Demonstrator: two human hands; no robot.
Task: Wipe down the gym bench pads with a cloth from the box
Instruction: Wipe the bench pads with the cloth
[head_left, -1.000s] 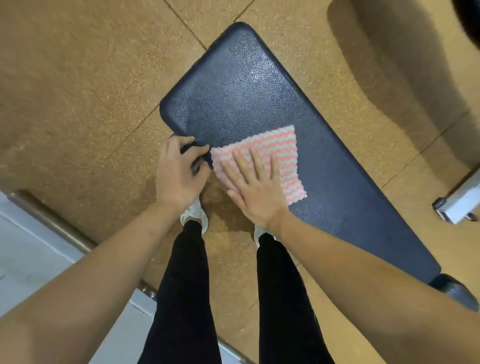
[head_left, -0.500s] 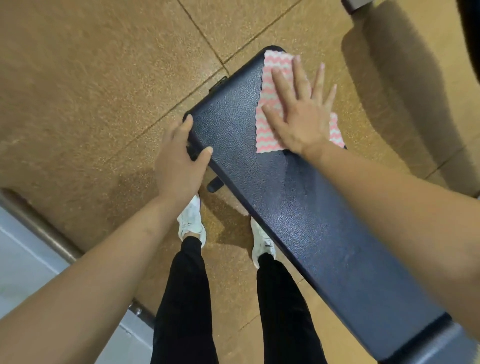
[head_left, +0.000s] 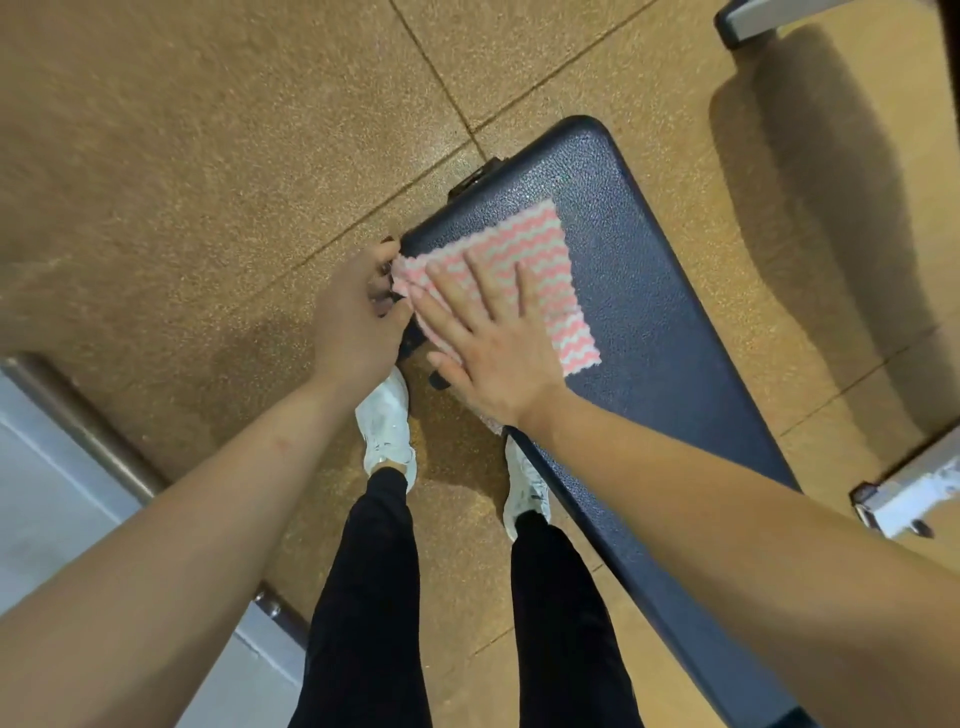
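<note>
Right hand (head_left: 493, 338) flat, fingers spread, on wavy pink-white cloth (head_left: 540, 260).
Left hand (head_left: 353, 317) curls round pebbled navy bench pad (head_left: 675, 364) edge.

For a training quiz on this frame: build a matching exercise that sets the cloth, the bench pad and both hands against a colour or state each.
Things:
1 cloth
2 bench pad
3 left hand
4 right hand
States:
a grips the pad's edge
b pink and white zigzag
c dark pebbled surface
d flat on the cloth
Pairs: 1-b; 2-c; 3-a; 4-d
</note>
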